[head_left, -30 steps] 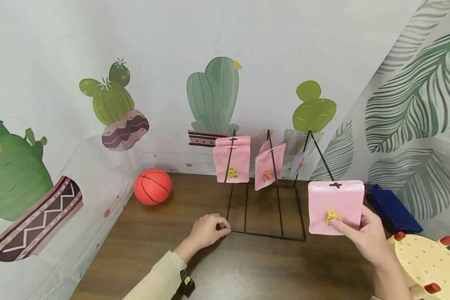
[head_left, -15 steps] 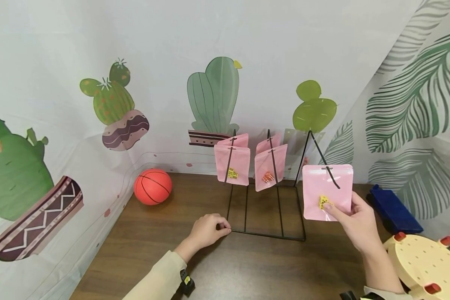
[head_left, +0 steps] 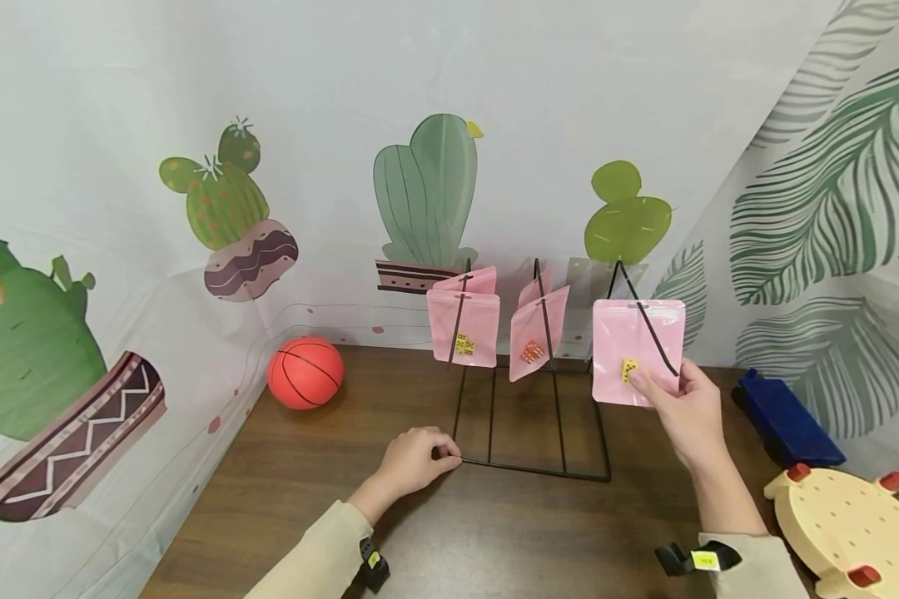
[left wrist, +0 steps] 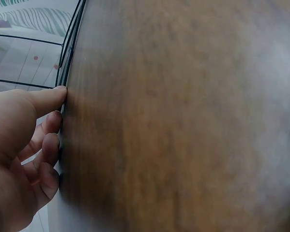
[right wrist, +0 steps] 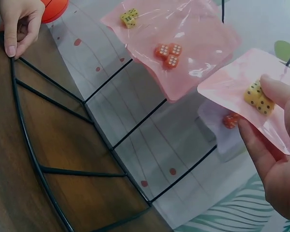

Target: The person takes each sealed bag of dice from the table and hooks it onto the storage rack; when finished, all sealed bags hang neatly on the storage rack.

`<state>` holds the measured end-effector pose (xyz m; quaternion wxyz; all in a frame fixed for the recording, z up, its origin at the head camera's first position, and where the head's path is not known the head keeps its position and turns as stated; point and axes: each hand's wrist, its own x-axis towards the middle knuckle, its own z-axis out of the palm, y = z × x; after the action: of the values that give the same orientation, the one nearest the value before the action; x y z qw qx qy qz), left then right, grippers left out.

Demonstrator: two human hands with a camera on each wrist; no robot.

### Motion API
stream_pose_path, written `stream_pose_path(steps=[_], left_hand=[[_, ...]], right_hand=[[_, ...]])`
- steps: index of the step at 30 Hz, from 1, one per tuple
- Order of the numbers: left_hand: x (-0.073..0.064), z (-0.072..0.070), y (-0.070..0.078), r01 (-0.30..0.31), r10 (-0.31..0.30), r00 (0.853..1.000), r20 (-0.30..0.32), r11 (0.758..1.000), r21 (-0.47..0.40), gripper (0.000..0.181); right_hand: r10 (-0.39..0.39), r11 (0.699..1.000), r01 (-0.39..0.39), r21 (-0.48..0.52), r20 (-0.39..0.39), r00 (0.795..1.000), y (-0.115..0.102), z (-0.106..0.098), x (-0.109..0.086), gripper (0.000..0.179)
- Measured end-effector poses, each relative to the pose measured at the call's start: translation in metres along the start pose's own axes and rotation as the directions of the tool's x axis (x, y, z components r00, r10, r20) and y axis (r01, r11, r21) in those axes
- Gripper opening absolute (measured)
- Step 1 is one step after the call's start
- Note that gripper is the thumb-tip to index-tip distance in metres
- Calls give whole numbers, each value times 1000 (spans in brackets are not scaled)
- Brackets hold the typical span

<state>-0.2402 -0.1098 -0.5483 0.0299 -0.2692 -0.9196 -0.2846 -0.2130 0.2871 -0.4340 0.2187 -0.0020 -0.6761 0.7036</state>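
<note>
My right hand point(head_left: 691, 420) pinches a pink zip pouch point(head_left: 613, 333) with yellow dice point(right wrist: 259, 98) inside, thumb in front and fingers behind. The pouch is threaded on the right prong point(head_left: 655, 337) of a black wire display rack point(head_left: 535, 471), with the prong's bent tip in front of it. My left hand point(head_left: 414, 462) pinches the rack's front left base corner between thumb and finger. Pink pouches hang on the left prong, the front pouch point(head_left: 464, 316) showing yellow dice. On the middle prong, the front pouch point(head_left: 543, 324) shows orange dice. Another pouch point(right wrist: 215, 128) hangs behind the held one.
A small red basketball point(head_left: 305, 373) sits at the back left of the wooden table point(head_left: 270, 507). On the right are a blue pouch-like case point(head_left: 790, 416) and a round yellow dotted object point(head_left: 854, 516) with red pegs. A patterned curtain point(head_left: 330, 208) stands behind.
My right hand has moved the pink pouch up, left and back, and the prong now passes through its hanging hole. My left hand has stayed at the rack's corner.
</note>
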Motion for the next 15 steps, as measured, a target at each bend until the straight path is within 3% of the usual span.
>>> stream_pose_path(steps=[5,15], left_hand=[[0,0,1,2,-2,1000,-3,1000,12,4],[-1,0,1,-3,3,1000,-8,1000,13,4]], right_hand=[[17,996,-15,90,-22,1000,7,6,10,27],[20,991,-15,136,-36,999,18,12,22,26]])
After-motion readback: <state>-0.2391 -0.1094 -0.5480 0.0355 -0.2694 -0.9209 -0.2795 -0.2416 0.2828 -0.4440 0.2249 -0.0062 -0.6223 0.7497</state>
